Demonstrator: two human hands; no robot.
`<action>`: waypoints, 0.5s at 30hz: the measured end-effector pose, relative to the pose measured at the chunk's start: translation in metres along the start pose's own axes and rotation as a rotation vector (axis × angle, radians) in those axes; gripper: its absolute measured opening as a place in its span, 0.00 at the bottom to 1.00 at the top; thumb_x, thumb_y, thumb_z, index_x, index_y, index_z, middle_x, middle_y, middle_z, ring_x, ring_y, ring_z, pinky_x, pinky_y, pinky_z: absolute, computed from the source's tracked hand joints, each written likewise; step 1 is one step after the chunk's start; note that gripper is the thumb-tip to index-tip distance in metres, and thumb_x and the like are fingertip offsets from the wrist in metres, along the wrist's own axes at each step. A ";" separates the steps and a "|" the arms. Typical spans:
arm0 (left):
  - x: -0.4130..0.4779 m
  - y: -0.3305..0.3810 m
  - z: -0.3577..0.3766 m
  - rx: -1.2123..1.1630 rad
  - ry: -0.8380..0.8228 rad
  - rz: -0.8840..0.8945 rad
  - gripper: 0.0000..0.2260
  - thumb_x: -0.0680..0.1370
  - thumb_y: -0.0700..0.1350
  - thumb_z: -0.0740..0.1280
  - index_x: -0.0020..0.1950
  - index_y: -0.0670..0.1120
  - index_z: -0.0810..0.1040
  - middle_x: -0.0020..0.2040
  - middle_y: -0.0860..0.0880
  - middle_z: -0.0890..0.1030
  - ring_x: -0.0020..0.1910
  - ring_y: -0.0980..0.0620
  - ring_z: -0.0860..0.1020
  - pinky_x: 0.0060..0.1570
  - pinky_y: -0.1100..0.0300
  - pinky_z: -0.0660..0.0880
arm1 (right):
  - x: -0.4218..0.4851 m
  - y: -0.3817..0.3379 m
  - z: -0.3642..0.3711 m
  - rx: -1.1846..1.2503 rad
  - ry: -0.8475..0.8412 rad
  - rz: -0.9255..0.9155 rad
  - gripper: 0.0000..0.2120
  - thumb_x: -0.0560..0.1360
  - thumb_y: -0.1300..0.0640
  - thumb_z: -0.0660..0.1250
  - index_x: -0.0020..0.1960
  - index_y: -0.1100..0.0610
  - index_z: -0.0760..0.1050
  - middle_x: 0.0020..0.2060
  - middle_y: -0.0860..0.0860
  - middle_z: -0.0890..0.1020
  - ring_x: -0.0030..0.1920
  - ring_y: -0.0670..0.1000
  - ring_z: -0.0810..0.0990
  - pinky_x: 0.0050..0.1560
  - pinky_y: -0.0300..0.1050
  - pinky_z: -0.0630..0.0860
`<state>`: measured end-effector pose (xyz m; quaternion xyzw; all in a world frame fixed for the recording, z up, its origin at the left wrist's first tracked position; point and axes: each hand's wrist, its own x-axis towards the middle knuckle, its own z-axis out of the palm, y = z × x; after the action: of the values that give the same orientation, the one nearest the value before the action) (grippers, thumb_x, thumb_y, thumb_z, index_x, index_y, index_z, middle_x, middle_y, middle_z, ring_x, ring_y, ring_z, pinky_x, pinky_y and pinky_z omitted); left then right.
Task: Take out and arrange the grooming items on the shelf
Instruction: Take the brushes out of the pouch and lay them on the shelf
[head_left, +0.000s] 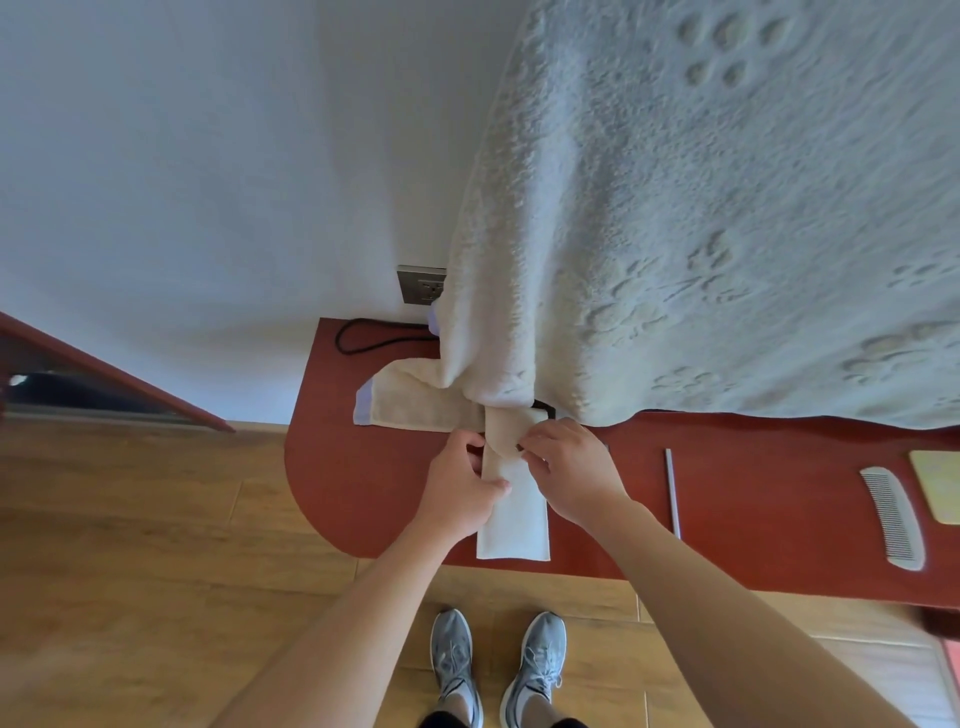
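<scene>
White wall (182, 182) behind, wood floor (130, 545) below, red-brown shelf (363, 493) with a rounded left end. Socket (422, 285) on the wall, black cable (363, 338) looped on the shelf beneath it. Cream hand towel (511, 525) lies on the shelf in an L. One leg runs left-right along the back. The other has its long axis front-to-back and its end reaches the shelf's front edge. Left hand (462, 488) grips the front leg's left edge, fingers curled, thumb on top. Right hand (571, 473) pinches the fold at the bend, fingers narrow. Large paw-print towel (727, 208) hangs over the bend. Further right on the shelf lie a thin rod (672, 493), a comb (893, 517) and a yellow pad (940, 483), all well apart from the hands.
</scene>
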<state>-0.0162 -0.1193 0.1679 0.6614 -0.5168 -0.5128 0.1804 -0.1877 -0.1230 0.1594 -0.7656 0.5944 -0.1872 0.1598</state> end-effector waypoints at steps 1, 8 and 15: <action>-0.003 -0.001 0.000 -0.024 0.001 0.000 0.22 0.70 0.40 0.76 0.60 0.49 0.71 0.46 0.52 0.82 0.42 0.57 0.82 0.40 0.62 0.79 | -0.001 -0.001 -0.002 0.009 0.004 -0.005 0.07 0.69 0.64 0.73 0.46 0.55 0.85 0.44 0.49 0.83 0.43 0.55 0.80 0.38 0.49 0.79; -0.032 0.005 -0.017 -0.120 -0.009 0.059 0.23 0.70 0.38 0.74 0.61 0.51 0.71 0.48 0.53 0.83 0.44 0.57 0.82 0.46 0.56 0.81 | -0.009 -0.028 -0.031 0.047 0.096 -0.080 0.05 0.73 0.60 0.68 0.43 0.56 0.83 0.43 0.49 0.82 0.41 0.54 0.78 0.38 0.47 0.76; -0.074 0.042 -0.043 -0.208 -0.044 0.144 0.22 0.71 0.36 0.71 0.61 0.51 0.71 0.48 0.52 0.84 0.43 0.55 0.84 0.43 0.55 0.81 | -0.003 -0.070 -0.101 0.056 0.224 -0.079 0.04 0.76 0.61 0.66 0.44 0.58 0.80 0.38 0.50 0.79 0.38 0.53 0.75 0.37 0.46 0.73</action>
<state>0.0047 -0.0845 0.2545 0.5890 -0.5110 -0.5634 0.2731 -0.1766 -0.1052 0.2804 -0.7578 0.5725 -0.2945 0.1062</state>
